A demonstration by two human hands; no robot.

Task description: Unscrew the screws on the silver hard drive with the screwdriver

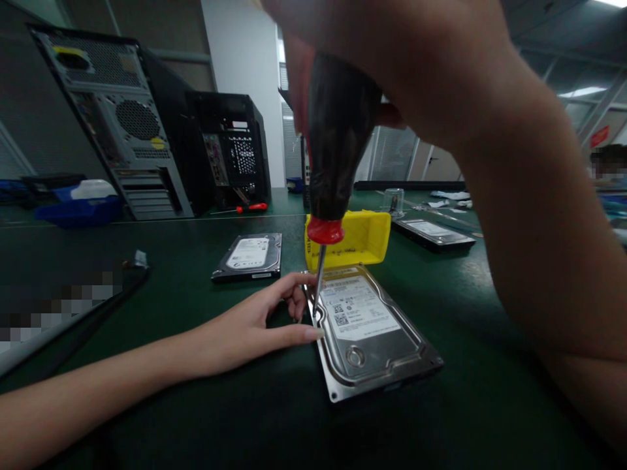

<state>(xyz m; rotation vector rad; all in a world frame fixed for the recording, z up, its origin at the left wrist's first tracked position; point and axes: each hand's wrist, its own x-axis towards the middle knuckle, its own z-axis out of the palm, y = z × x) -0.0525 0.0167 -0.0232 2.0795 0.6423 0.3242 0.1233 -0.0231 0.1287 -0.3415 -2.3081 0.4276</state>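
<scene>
A hard drive [379, 352] with a white label lies flat on the green table in front of me. My left hand [281, 316] steadies its left edge, thumb and index finger on the rim and the other fingers curled against the side. From above, my right hand [416, 59] grips a screwdriver [343, 130] with a black handle and red collar. The shaft points down, slightly tilted, and its tip meets the drive's left edge between my left thumb and index finger. The screw under the tip is too small to make out. Close behind the drive is a yellow bin [372, 238] with small screws inside.
A second hard drive [249, 254] lies to the left, a third [434, 234] at the back right. A red-handled screwdriver [252, 207] rests before two computer cases [132, 124]. Further left are a blue tray [81, 212] and a cable [117, 297]. A clear cup [393, 201] stands behind.
</scene>
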